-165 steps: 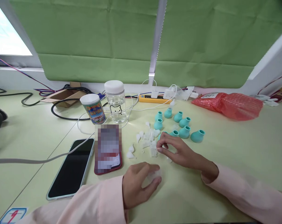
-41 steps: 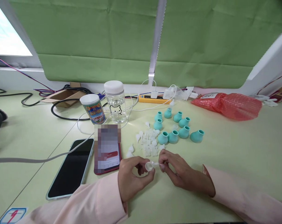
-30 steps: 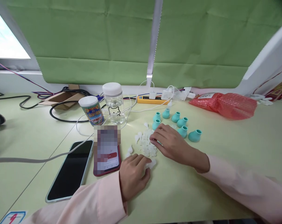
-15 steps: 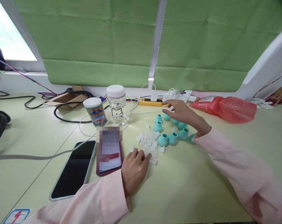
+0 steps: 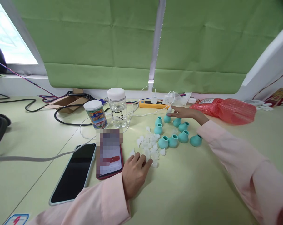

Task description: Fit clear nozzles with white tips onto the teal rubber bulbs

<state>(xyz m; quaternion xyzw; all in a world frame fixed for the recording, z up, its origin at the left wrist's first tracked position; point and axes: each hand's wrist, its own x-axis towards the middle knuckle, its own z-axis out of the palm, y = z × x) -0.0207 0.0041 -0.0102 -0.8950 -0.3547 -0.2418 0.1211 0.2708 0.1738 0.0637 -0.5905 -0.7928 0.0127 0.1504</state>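
Observation:
Beside the back teal rubber bulb [image 5: 167, 118], my right hand [image 5: 185, 112] pinches a small translucent white piece [image 5: 169, 109]; the piece is at the bulb's mouth. How deep it sits I cannot tell. Several more teal bulbs [image 5: 173, 141] stand in a loose ring on the table, mouths up or tilted. Left of them lies a pile of translucent white plastic pieces [image 5: 149, 141]. My left hand [image 5: 135, 175] rests at the pile's near edge, thumb and fingers apart, fingertips bent down by the pieces, holding nothing that I can see.
Two phones lie to the left, one with a dark screen [image 5: 73, 175], one lit [image 5: 111, 167]. Behind them stand a printed tub [image 5: 96, 116] and a clear bottle [image 5: 118, 109]. A yellow power strip [image 5: 146, 104], cables and a red plastic bag [image 5: 235, 111] line the back.
My right hand has come down to the back bulb, its fingers now closed on the translucent piece at the mouth. The left hand has stayed nearly in place. The view has shifted slightly.

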